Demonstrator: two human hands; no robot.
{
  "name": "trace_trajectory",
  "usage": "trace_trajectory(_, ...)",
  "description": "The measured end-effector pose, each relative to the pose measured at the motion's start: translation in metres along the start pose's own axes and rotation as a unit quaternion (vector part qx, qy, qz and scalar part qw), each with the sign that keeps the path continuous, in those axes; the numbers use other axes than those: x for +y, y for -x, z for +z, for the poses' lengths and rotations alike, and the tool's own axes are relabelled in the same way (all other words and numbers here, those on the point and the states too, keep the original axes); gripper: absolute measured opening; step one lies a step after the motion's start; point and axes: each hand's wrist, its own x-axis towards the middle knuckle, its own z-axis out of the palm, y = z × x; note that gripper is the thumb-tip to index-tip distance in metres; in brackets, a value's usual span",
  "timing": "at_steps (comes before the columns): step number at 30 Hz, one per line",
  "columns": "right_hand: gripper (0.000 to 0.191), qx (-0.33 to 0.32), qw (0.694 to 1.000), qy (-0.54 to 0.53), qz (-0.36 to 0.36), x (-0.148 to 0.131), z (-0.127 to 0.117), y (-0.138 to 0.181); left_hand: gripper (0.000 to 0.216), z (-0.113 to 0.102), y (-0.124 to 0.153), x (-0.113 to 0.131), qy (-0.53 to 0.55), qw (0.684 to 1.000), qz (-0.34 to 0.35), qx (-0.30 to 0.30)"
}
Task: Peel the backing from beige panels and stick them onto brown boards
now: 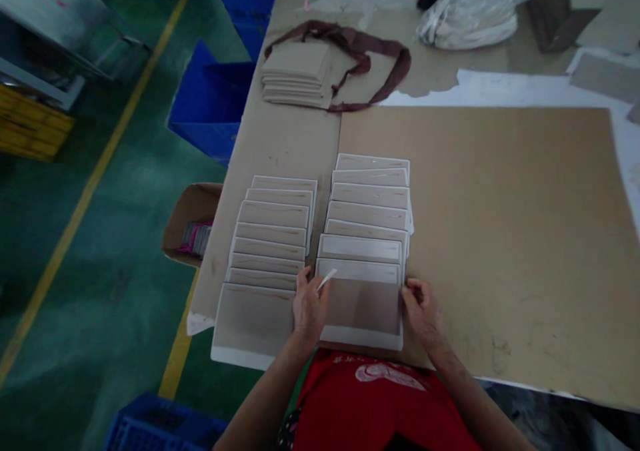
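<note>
Two overlapping rows of flat beige cards with white borders lie on the brown cardboard sheet. The left row and the right row each hold several cards. My left hand rests on the left edge of the nearest card of the right row, fingers pinched on a thin white strip. My right hand grips that card's right edge, fingers curled.
A stack of beige cards with a dark brown strap lies at the back. Plastic-wrapped bundles sit at the far edge. A cardboard box and blue crates stand on the green floor to the left.
</note>
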Motion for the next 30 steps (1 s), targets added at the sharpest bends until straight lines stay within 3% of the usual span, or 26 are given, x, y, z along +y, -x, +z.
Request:
trace_trajectory(10, 0.035, -0.008, 0.998, 0.037, -0.040, -0.004, 0.006, 0.001, 0.019, 0.005, 0.004, -0.007, -0.040, 0.998, -0.004, -0.046)
trace_trajectory(20, 0.037, 0.009, 0.999, -0.043, 0.028, -0.004, 0.012, 0.002, 0.021, 0.005, 0.003, -0.008, -0.030, 0.998, -0.002, -0.050)
trace_trajectory(27, 0.034, 0.016, 0.977, -0.164, 0.135, -0.021, 0.015, -0.001, 0.022, 0.008, 0.001, -0.011, -0.033, 0.999, 0.012, -0.041)
trace_trajectory(30, 0.027, 0.018, 0.976, -0.180, 0.119, -0.027, 0.013, -0.001, 0.022, 0.010, 0.000, -0.013, -0.031, 0.999, 0.022, -0.037)
